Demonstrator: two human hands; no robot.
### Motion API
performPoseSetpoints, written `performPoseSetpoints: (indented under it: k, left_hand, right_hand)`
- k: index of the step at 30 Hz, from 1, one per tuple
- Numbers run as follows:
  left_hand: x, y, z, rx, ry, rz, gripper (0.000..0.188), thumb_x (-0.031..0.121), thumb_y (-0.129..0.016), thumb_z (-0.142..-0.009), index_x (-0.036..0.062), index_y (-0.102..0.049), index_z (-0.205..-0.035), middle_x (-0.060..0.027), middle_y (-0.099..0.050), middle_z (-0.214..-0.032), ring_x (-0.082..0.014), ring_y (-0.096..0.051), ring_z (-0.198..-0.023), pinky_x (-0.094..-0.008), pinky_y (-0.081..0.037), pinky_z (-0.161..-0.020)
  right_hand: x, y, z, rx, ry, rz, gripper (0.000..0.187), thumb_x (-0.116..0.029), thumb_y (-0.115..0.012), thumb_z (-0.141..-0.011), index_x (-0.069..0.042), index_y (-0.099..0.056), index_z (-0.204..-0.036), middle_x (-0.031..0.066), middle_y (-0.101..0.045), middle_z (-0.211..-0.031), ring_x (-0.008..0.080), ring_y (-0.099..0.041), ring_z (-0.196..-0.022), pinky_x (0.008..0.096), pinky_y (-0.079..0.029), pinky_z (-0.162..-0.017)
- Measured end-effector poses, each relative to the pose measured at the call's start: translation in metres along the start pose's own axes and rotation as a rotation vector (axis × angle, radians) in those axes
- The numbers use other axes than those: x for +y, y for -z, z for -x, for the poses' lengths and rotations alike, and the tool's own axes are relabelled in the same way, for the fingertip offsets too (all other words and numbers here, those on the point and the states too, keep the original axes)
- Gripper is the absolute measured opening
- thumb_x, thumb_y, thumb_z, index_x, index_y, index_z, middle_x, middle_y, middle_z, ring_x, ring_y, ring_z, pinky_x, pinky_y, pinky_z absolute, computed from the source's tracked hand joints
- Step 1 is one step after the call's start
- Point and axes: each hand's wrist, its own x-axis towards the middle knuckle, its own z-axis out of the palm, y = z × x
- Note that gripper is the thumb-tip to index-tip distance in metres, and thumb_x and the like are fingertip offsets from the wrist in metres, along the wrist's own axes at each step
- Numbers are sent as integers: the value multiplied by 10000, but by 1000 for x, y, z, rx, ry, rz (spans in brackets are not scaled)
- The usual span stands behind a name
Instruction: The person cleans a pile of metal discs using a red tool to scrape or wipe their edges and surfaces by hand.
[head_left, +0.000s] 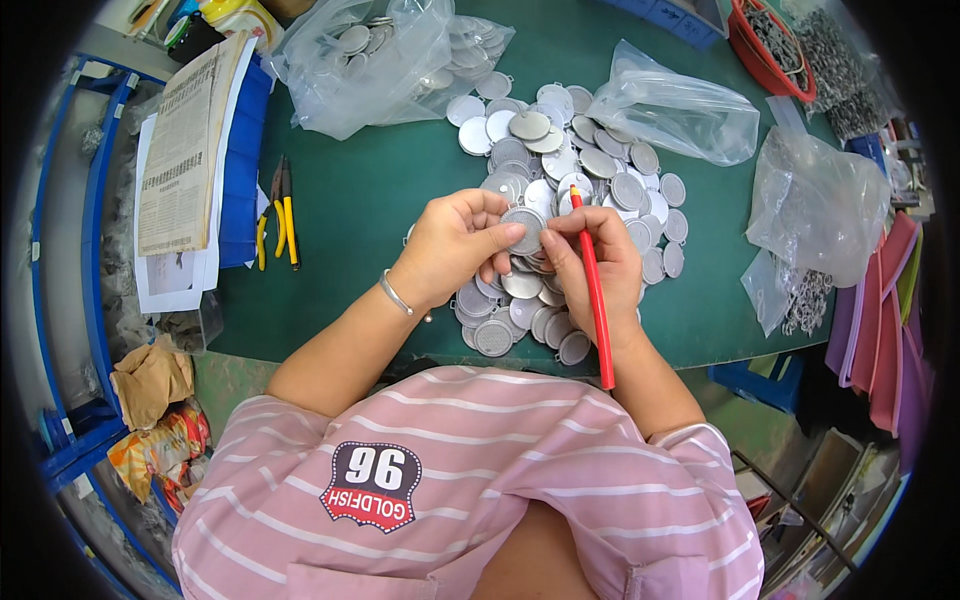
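Observation:
A round grey metal disc (524,232) with a raised rim is pinched between the thumb and fingers of my left hand (452,240). My right hand (604,262) touches the disc's right edge with its fingertips. That same hand also grips a red pencil (597,300), its yellowish tip pointing away from me and its end toward my chest. Beneath and around both hands spreads a pile of similar metal discs (610,160), several with small loops on their rims. My hands cover part of the pile.
On the green table (350,190), yellow-handled pliers (268,212) lie beside a blue bin (243,165) topped with papers (183,150). Clear plastic bags (680,105) lie around the pile, one holding discs. A red basket (775,45) of metal parts stands at far right.

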Motion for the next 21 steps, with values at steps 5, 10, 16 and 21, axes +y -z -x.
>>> performPoseSetpoints:
  k: [5, 10, 16, 21]
  left_hand:
    - [-10, 4, -5, 10, 38, 15, 176, 67, -628, -799, -30, -533, -910, -48, -583, -648, -84, -542, -478, -182, -437, -418]
    - [-10, 4, -6, 14, 38, -8, 168, 63, -624, -802, -30, -531, -907, -55, -585, -648, -86, -554, -486, -188, -452, -427]
    - [-11, 5, -6, 13, 37, 0, 171, 64, -621, -805, -33, -529, -912, -55, -586, -651, -85, -552, -482, -189, -454, -426]
    - [-10, 5, -7, 5, 49, -3, 176, 66, -622, -805, -36, -529, -914, -54, -585, -651, -84, -553, -483, -188, -455, -426]
  right_hand:
    - [8, 8, 5, 132, 313, 229, 134, -15, -530, -844, 19, -563, -970, 96, -586, -830, 134, -559, -712, 255, -461, -665]
    - [18, 6, 22, 193, 189, -78, 101, -35, -502, -860, 40, -505, -926, 123, -573, -815, 137, -525, -678, 233, -425, -616]
    - [28, 12, 19, 52, 368, -16, 77, -20, -511, -841, -4, -463, -783, 90, -552, -658, 124, -495, -563, 237, -410, -534]
    - [26, 10, 18, 44, 374, 54, 75, -10, -529, -828, -3, -485, -767, 83, -559, -629, 129, -499, -550, 243, -405, -519]
